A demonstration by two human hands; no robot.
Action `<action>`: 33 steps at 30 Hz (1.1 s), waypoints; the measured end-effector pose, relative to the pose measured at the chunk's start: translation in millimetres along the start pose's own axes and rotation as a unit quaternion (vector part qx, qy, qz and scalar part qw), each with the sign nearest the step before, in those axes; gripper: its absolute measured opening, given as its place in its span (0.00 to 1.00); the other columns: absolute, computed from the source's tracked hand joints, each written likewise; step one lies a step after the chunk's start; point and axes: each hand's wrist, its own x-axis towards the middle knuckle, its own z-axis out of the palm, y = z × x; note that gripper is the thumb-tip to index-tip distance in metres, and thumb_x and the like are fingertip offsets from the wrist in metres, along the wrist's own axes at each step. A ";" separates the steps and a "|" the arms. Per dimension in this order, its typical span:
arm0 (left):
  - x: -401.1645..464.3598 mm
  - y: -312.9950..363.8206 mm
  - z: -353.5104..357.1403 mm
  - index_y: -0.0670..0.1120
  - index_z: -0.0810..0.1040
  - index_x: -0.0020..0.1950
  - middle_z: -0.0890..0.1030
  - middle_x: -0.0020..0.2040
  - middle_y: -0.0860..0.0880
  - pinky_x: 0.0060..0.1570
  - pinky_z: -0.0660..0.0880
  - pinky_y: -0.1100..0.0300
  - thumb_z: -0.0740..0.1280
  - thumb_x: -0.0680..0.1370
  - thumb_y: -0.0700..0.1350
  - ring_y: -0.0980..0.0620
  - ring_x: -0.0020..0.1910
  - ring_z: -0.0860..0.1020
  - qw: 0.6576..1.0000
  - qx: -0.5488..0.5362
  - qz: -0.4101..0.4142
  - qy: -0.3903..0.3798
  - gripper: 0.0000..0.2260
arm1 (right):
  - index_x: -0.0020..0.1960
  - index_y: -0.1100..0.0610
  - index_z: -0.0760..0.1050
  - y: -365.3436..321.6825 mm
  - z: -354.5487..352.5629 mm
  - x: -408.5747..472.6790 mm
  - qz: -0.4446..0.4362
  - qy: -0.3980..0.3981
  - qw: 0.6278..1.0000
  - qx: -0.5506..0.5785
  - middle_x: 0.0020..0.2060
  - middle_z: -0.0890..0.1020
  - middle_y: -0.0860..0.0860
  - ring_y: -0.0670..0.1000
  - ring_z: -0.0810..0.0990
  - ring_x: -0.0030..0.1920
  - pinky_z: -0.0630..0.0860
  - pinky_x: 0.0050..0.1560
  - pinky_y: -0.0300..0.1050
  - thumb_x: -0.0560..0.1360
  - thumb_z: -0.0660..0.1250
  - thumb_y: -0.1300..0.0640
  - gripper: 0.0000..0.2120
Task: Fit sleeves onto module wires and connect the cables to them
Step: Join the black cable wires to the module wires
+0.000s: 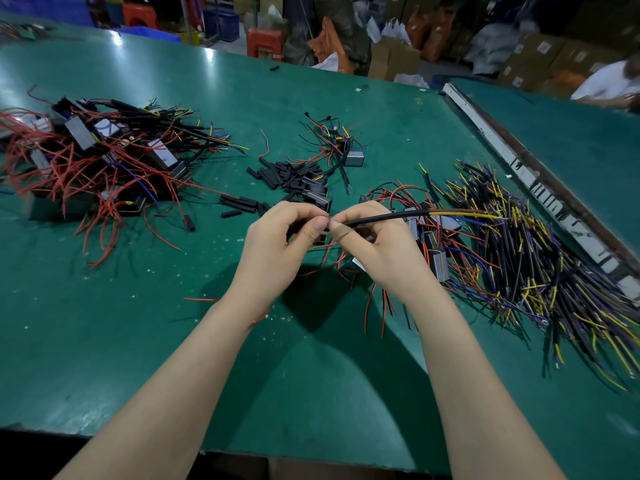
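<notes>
Most of what we see is our green worktable (173,341), its near edge cut off by the bottom of the picture and its far side running into a blurred clutter of boxes and crates that we cannot make out. To our left lies a big heap of modules with red wires (93,161), its left part cut off by the frame edge, so we cannot tell how far it reaches. To our right sprawls a pile of black cables with yellow and blue ends (540,268), which also runs out of view at the right edge. Between them, beyond our hands, sits a scatter of short black sleeves (280,176), and a small module with tangled wires (353,157) lies just behind it. More modules (436,251) lie partly hidden under our right hand and its wrist. Our left hand (277,240) has its fingers curled, thumb and forefinger pinching something so small that we cannot tell what it is; red wires trail below it. Our right hand (374,247) pinches the near end of one black cable (388,216) between thumb and fingers, the cable raised above the table and pointing right, its yellow and brown cores showing at the far end. The two thumbs nearly touch.
</notes>
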 end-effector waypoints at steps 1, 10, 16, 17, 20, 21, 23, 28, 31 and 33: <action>-0.2 -0.2 0.5 0.61 0.75 0.46 0.79 0.44 0.56 0.47 0.71 0.67 0.67 0.78 0.43 0.61 0.44 0.77 1.000 0.003 -0.002 -0.002 0.11 | 0.43 0.48 0.78 0.0 0.1 -0.2 -0.003 0.000 1.000 -0.004 0.43 0.76 0.42 0.39 0.75 0.44 0.67 0.47 0.32 0.75 0.70 0.56 0.05; -0.2 2.5 4.3 0.56 0.71 0.43 0.74 0.41 0.57 0.45 0.66 0.71 0.63 0.79 0.38 0.65 0.41 0.71 1.000 -0.002 -0.021 -0.016 0.12 | 0.44 0.47 0.77 -2.7 -1.8 -1.1 0.004 -0.017 1.000 -0.009 0.43 0.77 0.42 0.42 0.75 0.45 0.67 0.47 0.35 0.75 0.70 0.55 0.04; 0.3 4.4 2.0 0.41 0.76 0.44 0.72 0.41 0.54 0.46 0.71 0.58 0.63 0.76 0.36 0.55 0.41 0.71 0.991 0.121 0.052 -0.008 0.03 | 0.43 0.48 0.75 -3.6 0.0 -0.9 0.032 -0.011 0.999 -0.037 0.38 0.75 0.43 0.36 0.71 0.37 0.64 0.40 0.30 0.76 0.68 0.55 0.05; 0.7 5.2 1.4 0.41 0.77 0.45 0.73 0.42 0.54 0.45 0.72 0.52 0.63 0.75 0.36 0.51 0.41 0.72 0.987 0.147 0.060 -0.009 0.04 | 0.43 0.48 0.75 -3.5 0.3 -0.7 0.035 -0.013 0.998 -0.044 0.38 0.76 0.44 0.36 0.70 0.36 0.64 0.39 0.30 0.77 0.68 0.55 0.04; 0.7 6.5 -0.4 0.43 0.78 0.43 0.76 0.41 0.51 0.39 0.70 0.49 0.64 0.73 0.36 0.45 0.40 0.77 0.969 0.228 0.094 -0.010 0.05 | 0.45 0.49 0.76 -2.2 0.9 -0.5 0.057 -0.027 0.997 -0.034 0.40 0.76 0.46 0.38 0.71 0.37 0.66 0.42 0.34 0.77 0.67 0.55 0.03; 0.3 6.3 -0.7 0.44 0.78 0.43 0.77 0.41 0.50 0.38 0.69 0.50 0.64 0.73 0.35 0.45 0.40 0.77 0.962 0.253 0.107 -0.011 0.05 | 0.45 0.50 0.76 -1.6 0.5 -0.3 0.063 -0.033 0.997 -0.022 0.39 0.76 0.45 0.38 0.71 0.38 0.66 0.44 0.35 0.77 0.67 0.55 0.03; -0.7 6.7 -0.5 0.46 0.78 0.43 0.77 0.41 0.50 0.39 0.66 0.50 0.65 0.72 0.34 0.46 0.41 0.76 0.947 0.300 0.113 -0.017 0.08 | 0.45 0.50 0.77 -0.6 -1.3 0.1 0.067 -0.044 0.997 -0.007 0.37 0.76 0.41 0.36 0.71 0.38 0.67 0.45 0.36 0.77 0.67 0.56 0.03; -1.9 9.4 -3.5 0.48 0.78 0.44 0.76 0.43 0.51 0.41 0.57 0.54 0.59 0.67 0.33 0.48 0.44 0.69 0.931 0.341 0.117 -0.054 0.14 | 0.41 0.47 0.78 0.2 -6.1 0.2 0.076 -0.082 0.994 0.022 0.31 0.78 0.36 0.30 0.74 0.36 0.67 0.43 0.28 0.77 0.67 0.57 0.08; -1.4 11.1 -5.2 0.49 0.79 0.44 0.77 0.43 0.52 0.41 0.55 0.55 0.58 0.66 0.34 0.50 0.45 0.67 0.937 0.323 0.121 -0.064 0.15 | 0.42 0.48 0.79 2.2 -6.8 0.5 0.090 -0.086 0.992 0.021 0.29 0.78 0.34 0.31 0.74 0.34 0.67 0.40 0.27 0.77 0.67 0.55 0.05; -2.3 11.9 -5.1 0.49 0.79 0.44 0.78 0.43 0.52 0.42 0.56 0.55 0.55 0.69 0.36 0.48 0.45 0.70 0.935 0.329 0.120 -0.061 0.15 | 0.44 0.51 0.79 3.6 -5.1 0.8 0.079 -0.076 0.994 0.009 0.32 0.78 0.35 0.31 0.74 0.36 0.68 0.43 0.29 0.77 0.68 0.55 0.04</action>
